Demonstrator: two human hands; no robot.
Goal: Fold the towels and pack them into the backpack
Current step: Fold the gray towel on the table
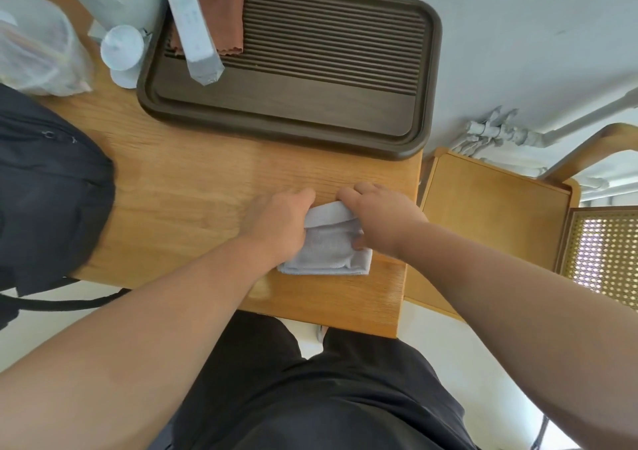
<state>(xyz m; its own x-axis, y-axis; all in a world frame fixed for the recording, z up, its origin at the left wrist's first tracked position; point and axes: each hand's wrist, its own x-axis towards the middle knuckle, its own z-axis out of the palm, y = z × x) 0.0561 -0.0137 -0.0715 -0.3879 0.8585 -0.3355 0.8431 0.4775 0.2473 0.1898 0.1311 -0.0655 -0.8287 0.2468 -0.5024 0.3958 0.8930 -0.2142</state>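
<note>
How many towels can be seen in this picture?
2: a light grey folded towel under both hands on the wooden table, and a brown towel on the dark tray. More may be hidden.

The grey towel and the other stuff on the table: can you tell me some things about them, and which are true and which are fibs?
1. Both hands, left hand and right hand, are on the grey towel. True.
2. The brown cloth lies on the floor. False: it lies on the dark tray.
3. The black backpack is to the left. True.
4. The grey towel is inside the backpack. False: it is on the wooden table.
</note>
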